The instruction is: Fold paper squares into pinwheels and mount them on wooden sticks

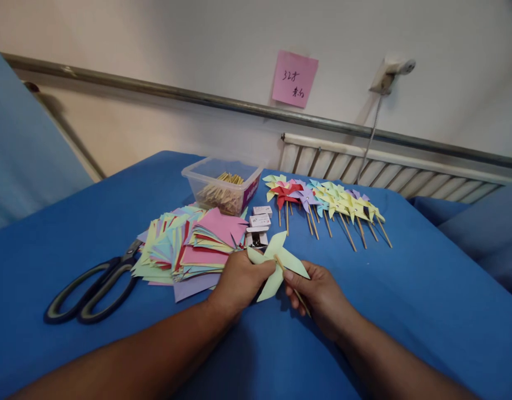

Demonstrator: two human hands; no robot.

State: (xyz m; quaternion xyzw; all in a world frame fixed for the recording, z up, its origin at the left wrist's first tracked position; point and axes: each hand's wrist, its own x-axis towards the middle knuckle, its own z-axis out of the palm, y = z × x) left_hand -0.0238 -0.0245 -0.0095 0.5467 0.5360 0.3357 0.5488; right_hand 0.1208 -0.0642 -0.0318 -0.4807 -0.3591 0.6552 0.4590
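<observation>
A pale green paper pinwheel [276, 261] is held between both hands above the blue cloth. My left hand [239, 280] is closed on the pinwheel's left blades, pinching near the centre. My right hand [316, 291] is closed round a thin wooden stick [292, 288] that runs from the pinwheel's centre down through the fingers. Just left of my left hand lies a spread pile of coloured paper squares [189, 244].
Black-handled scissors [93, 286] lie at the left. A clear plastic tub of wooden sticks [222, 186] stands behind the paper. Small white boxes [259, 222] sit beside it. A row of finished pinwheels [326, 203] lies to the right. The blue-covered table [426, 289] ends near a radiator.
</observation>
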